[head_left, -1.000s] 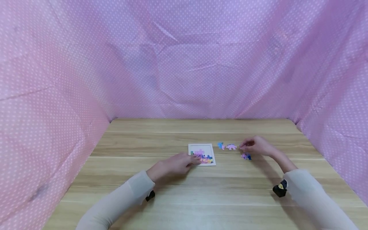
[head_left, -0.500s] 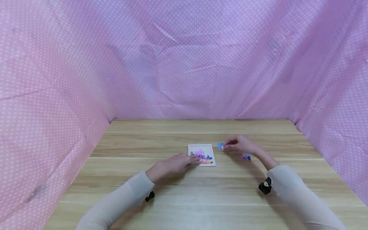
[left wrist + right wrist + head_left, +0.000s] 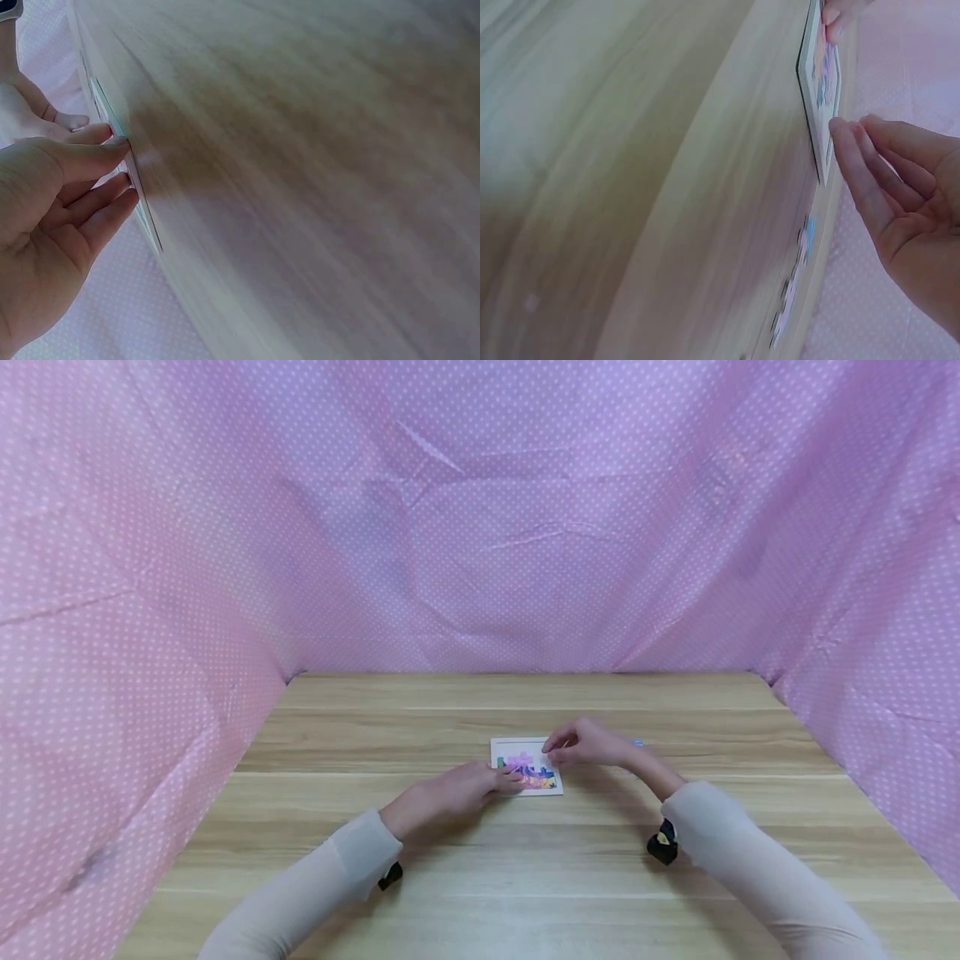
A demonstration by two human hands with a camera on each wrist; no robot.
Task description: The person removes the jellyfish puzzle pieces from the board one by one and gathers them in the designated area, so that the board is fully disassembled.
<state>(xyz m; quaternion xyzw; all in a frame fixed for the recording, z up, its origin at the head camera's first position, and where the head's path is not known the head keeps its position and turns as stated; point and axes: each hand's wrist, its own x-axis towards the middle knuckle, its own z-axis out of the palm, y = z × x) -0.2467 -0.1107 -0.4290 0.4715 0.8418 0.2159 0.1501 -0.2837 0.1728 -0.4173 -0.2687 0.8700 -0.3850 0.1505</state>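
Observation:
A small white puzzle board [image 3: 498,742] lies on the wooden table, with pink, blue and yellow pieces set in its lower part. My left hand [image 3: 461,787] rests at the board's left and lower side, its extended fingers over the set pieces. In the left wrist view, thumb and fingertips touch the board's edge [image 3: 156,238]. Over the right part of the board is my right hand [image 3: 588,745], thumb and fingers drawn together on a puzzle piece that they mostly hide. In the right wrist view, the right fingertips [image 3: 838,126] are just above the board.
Loose puzzle pieces [image 3: 784,307] lie in a row on the table right of the board. In the head view, a blue bit of one piece [image 3: 638,742] shows behind the right wrist. Pink dotted cloth [image 3: 480,568] hangs around the table [image 3: 480,893].
My right hand has moved left from the loose pieces to above the board. The left hand and the board have stayed in place. The right arm now covers most of the loose pieces.

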